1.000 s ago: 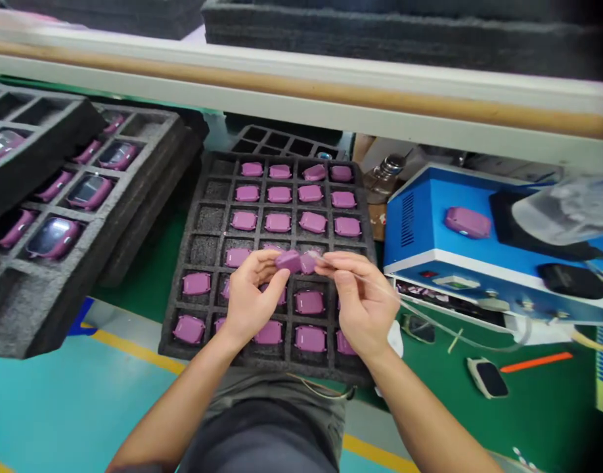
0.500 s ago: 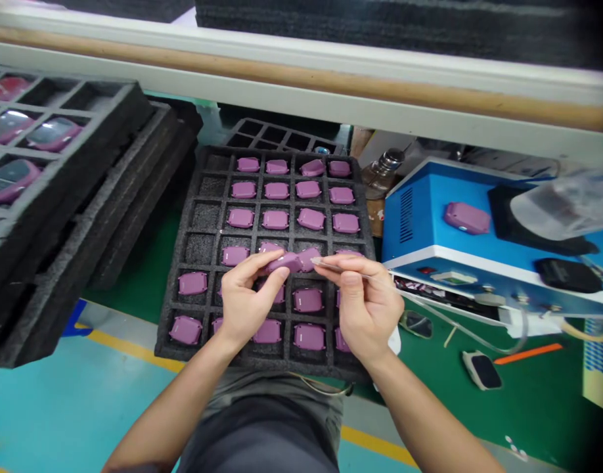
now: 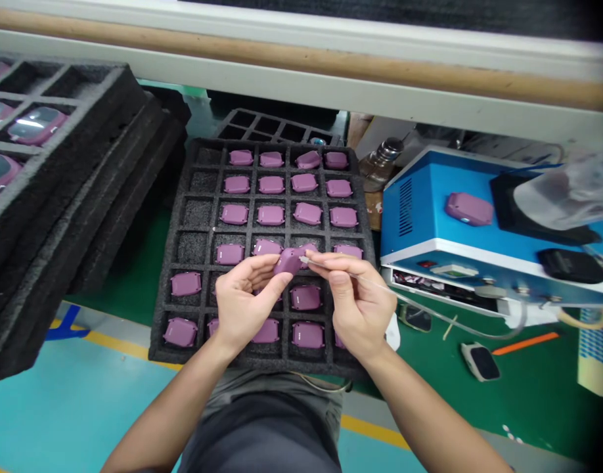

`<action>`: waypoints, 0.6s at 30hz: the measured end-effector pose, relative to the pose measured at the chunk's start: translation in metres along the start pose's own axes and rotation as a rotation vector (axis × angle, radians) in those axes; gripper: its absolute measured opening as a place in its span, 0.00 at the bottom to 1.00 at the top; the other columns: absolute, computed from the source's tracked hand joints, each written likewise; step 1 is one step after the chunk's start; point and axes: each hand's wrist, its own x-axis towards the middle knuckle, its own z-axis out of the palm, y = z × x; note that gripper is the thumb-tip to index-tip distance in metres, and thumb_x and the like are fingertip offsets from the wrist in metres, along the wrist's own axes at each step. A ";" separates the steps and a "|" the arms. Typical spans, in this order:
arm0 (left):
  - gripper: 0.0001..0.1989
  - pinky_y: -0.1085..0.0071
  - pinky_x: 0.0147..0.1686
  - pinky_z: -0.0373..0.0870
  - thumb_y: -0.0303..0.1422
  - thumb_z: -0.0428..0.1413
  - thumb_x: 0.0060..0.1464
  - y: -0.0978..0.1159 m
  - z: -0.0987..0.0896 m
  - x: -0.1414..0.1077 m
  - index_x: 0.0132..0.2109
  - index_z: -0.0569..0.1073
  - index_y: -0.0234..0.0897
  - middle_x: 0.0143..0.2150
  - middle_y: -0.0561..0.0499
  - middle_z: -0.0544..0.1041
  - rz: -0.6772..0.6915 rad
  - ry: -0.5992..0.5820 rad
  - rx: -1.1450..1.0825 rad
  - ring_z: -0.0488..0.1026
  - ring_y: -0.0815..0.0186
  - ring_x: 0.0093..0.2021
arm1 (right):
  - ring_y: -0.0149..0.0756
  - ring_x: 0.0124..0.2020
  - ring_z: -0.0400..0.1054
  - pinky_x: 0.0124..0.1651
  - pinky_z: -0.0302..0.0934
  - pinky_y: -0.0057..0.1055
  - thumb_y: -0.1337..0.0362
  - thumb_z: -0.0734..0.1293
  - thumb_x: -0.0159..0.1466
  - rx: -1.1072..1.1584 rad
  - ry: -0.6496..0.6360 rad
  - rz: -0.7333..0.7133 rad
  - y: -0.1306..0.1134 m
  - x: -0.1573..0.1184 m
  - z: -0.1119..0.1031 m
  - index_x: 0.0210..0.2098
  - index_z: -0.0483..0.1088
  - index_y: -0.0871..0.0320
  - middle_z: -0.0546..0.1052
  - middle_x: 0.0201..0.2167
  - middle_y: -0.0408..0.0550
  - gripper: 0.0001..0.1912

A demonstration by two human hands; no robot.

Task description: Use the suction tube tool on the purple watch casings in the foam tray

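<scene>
Above the black foam tray, my left hand pinches a purple watch case between thumb and fingers, tilted on its side. My right hand is closed around a thin clear tube. The tube's pale tip is at the right edge of the held case; whether it touches cannot be made out. Under both hands, the tray's compartments hold several more purple watch cases, some partly covered by my hands.
A blue machine stands at the right with a purple case on top. Behind the tray is a glass bottle. Stacked foam trays rise at the left. An orange stick and a pale-framed watch lie on the green mat.
The held watch case has turned more upright, and the tube's tip has shifted left to its edge. The whole view has moved slightly.
</scene>
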 end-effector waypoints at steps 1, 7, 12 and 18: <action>0.11 0.78 0.41 0.84 0.28 0.72 0.47 0.000 0.000 0.000 0.41 0.84 0.34 0.37 0.49 0.88 0.009 -0.002 0.003 0.87 0.66 0.35 | 0.43 0.54 0.81 0.57 0.79 0.45 0.66 0.66 0.75 -0.003 0.005 0.001 0.000 0.000 0.000 0.47 0.77 0.53 0.84 0.47 0.50 0.07; 0.12 0.78 0.41 0.84 0.28 0.71 0.48 0.000 0.000 -0.001 0.41 0.84 0.34 0.37 0.49 0.88 0.035 -0.012 0.003 0.87 0.66 0.34 | 0.43 0.53 0.82 0.56 0.80 0.45 0.66 0.66 0.75 -0.007 0.018 0.005 0.000 0.001 0.000 0.47 0.77 0.53 0.84 0.46 0.50 0.07; 0.11 0.75 0.41 0.85 0.29 0.71 0.48 0.000 -0.001 -0.001 0.41 0.84 0.34 0.37 0.47 0.88 0.026 -0.012 0.030 0.87 0.63 0.34 | 0.43 0.52 0.82 0.55 0.81 0.44 0.65 0.66 0.75 -0.004 0.024 0.012 0.000 0.001 0.000 0.47 0.77 0.53 0.84 0.46 0.50 0.07; 0.12 0.74 0.41 0.85 0.30 0.71 0.48 0.000 -0.001 -0.002 0.42 0.84 0.34 0.37 0.47 0.88 0.031 -0.018 0.039 0.87 0.63 0.34 | 0.41 0.52 0.82 0.55 0.81 0.42 0.66 0.66 0.75 0.000 0.026 0.010 -0.001 0.001 0.000 0.46 0.78 0.53 0.84 0.46 0.49 0.07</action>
